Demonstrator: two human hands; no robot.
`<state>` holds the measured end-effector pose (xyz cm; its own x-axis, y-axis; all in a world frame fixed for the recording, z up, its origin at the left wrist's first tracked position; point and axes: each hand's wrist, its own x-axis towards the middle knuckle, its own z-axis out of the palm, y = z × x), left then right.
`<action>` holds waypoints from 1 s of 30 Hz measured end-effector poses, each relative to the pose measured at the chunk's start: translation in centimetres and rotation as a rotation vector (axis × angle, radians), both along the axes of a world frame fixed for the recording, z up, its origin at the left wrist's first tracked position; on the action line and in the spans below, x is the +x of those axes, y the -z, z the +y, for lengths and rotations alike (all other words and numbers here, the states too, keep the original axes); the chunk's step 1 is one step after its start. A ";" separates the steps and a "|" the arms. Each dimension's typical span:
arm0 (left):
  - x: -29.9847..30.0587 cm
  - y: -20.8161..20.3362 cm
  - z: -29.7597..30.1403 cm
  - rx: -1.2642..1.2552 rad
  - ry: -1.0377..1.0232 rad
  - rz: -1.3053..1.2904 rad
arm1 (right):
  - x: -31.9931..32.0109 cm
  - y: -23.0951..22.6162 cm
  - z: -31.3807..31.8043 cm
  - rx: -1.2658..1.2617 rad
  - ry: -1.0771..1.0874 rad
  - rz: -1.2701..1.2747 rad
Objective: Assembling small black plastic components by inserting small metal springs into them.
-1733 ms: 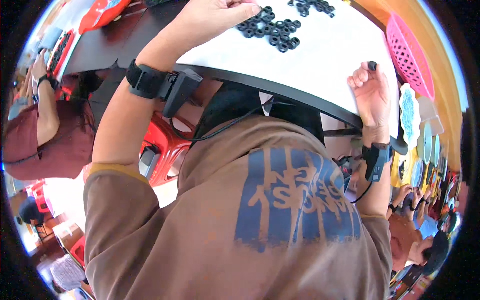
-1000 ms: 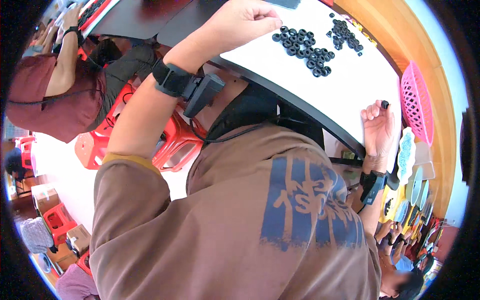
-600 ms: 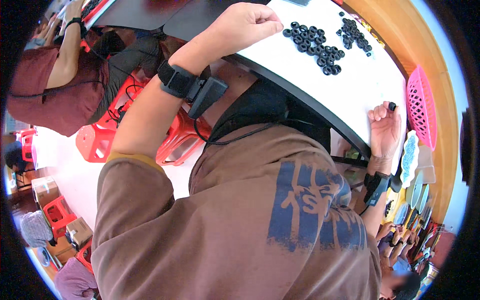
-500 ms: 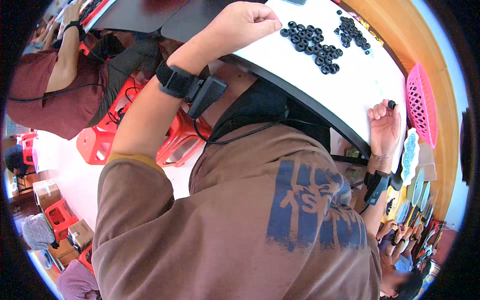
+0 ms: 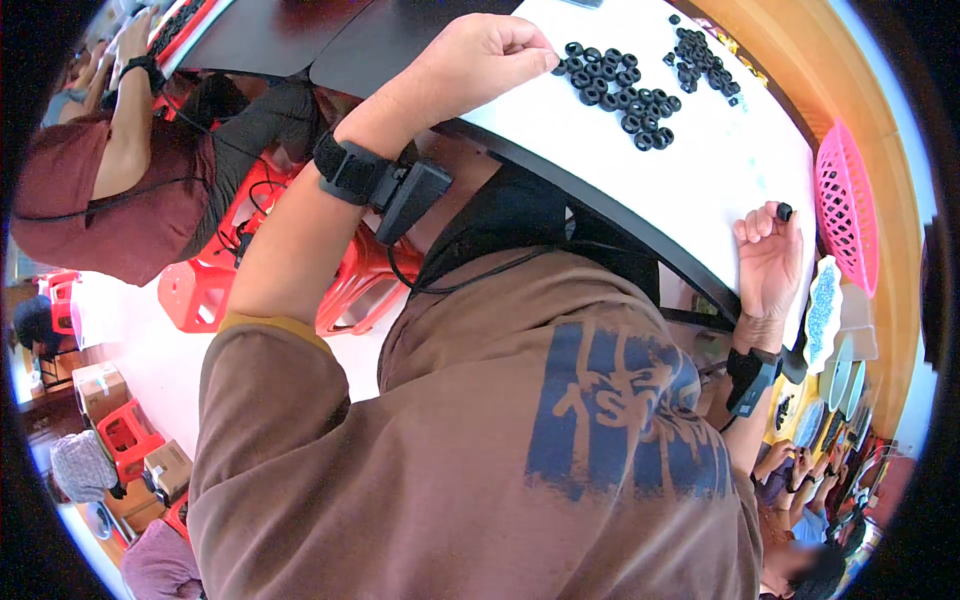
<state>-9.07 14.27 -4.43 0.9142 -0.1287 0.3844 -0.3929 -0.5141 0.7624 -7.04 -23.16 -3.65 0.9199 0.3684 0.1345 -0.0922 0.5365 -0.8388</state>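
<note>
Over the white tabletop (image 5: 640, 190), my left hand (image 5: 485, 60) has its fingers curled in and the thumb pressed against them. Its tip meets the outermost black ring (image 5: 559, 68) of a loose pile of small black rings (image 5: 625, 95); whether it grips that ring, or something else, is hidden. Near the table's right edge my right hand (image 5: 768, 255) rests palm up, fingers curled. Between its thumb and fingertips it pinches a small black cylindrical piece (image 5: 784, 212). A second heap of small black pieces (image 5: 700, 62) lies beyond the rings.
A pink perforated basket (image 5: 845, 205) and a white scalloped tray of blue bits (image 5: 823, 315) stand beside my right hand. Red plastic stools (image 5: 365, 280) stand to the left, where a person in a maroon shirt (image 5: 85, 195) sits. Other people's hands (image 5: 800, 470) show at lower right.
My left hand has moved slightly down, its thumb tip now at the outermost ring. My right hand keeps its pinch on the black piece. The view has shifted slightly.
</note>
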 end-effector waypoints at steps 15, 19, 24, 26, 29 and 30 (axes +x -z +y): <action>-0.2 -0.1 -0.3 -0.006 -0.046 0.050 | -0.3 -0.2 0.2 -0.038 0.038 -0.006; -0.3 -0.4 -0.7 0.047 -0.051 0.019 | -0.1 -0.1 0.1 -0.026 0.014 0.011; 0.1 0.0 -0.9 -0.002 -0.033 0.040 | 0.0 -0.1 0.0 -0.037 0.003 0.008; 0.0 0.0 -1.0 -0.021 -0.022 0.054 | 0.1 -0.2 0.0 -0.044 -0.005 0.008; -0.2 -0.2 -1.1 0.009 -0.054 0.064 | 0.1 -0.2 0.2 -0.045 0.005 0.018; -0.2 -0.1 -1.0 0.011 -0.059 0.067 | 0.1 -0.2 0.2 -0.044 0.004 0.018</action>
